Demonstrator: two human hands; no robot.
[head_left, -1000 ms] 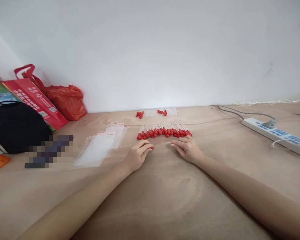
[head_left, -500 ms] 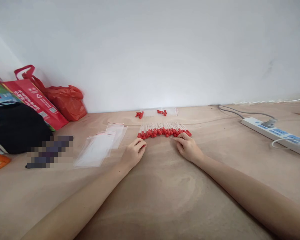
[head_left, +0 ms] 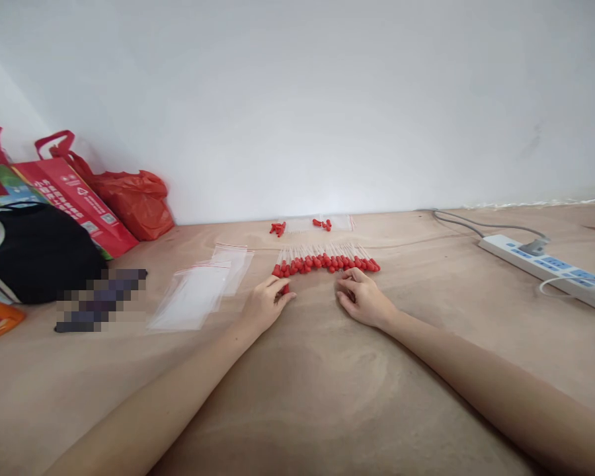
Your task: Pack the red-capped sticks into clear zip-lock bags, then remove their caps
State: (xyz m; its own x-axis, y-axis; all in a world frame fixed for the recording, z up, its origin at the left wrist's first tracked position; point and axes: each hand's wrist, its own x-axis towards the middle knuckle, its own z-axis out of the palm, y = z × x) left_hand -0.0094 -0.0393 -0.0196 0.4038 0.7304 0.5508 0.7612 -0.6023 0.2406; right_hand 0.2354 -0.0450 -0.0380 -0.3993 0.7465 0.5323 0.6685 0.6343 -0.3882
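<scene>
A row of droppers (head_left: 322, 262) lies on the table, clear thin tubes pointing away and red rubber bulbs toward me. At the row's left end, just in front of it, my left hand (head_left: 266, 301) pinches a red rubber bulb (head_left: 286, 289), partly covered by the fingers. My right hand (head_left: 365, 299) is at the right end with its fingers curled together. Something pale and clear shows faintly at those fingertips, too small to make out. Behind the row, several loose red bulbs (head_left: 277, 229) lie by a clear zip bag (head_left: 344, 223).
Clear zip bags (head_left: 191, 297) lie overlapped left of my left hand. A blurred-out dark object (head_left: 102, 301), a black bag (head_left: 39, 254) and red bags (head_left: 133, 201) are farther left. On the right lies a power strip (head_left: 545, 263) with cables. A white wall (head_left: 327, 106) borders the table's back.
My right hand has drawn back slightly toward me and curled its fingers more. The left hand has turned a little, and more of the red bulb shows. The view has shifted slightly.
</scene>
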